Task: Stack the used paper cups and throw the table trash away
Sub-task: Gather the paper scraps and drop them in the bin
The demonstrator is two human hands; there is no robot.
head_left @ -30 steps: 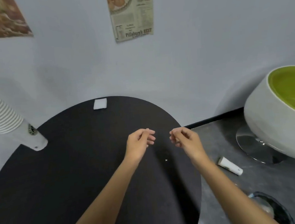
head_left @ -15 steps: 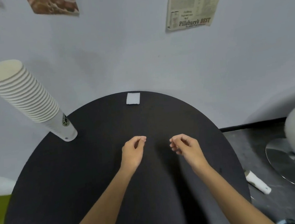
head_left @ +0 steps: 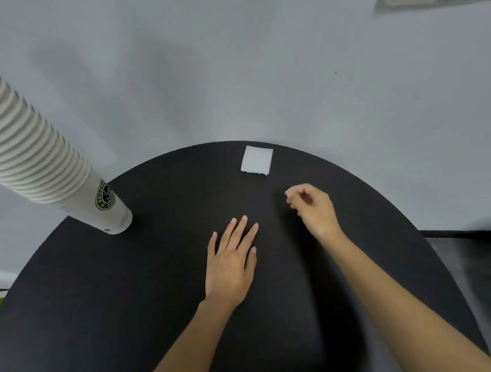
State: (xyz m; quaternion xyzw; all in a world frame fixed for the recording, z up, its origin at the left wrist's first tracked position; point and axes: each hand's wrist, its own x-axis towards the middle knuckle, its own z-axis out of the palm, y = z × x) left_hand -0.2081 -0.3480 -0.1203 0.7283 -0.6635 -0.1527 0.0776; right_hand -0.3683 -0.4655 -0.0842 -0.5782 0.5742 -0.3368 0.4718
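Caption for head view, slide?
Right hand hovers near white napkin on black table, left hand flat, cup stack at left.

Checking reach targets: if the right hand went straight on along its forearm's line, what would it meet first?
Most likely the white paper square near the table's far edge; only bare tabletop lies between it and the right hand. The hand's height is unclear.

The desk [head_left: 100, 302] is matte black. The cup stack [head_left: 11, 141], upper left of the frame, is cream-white with ribbed rims; its bottom cup carries a green-and-white round logo. The napkin [head_left: 257, 160] is plain white. The wall is pale grey.
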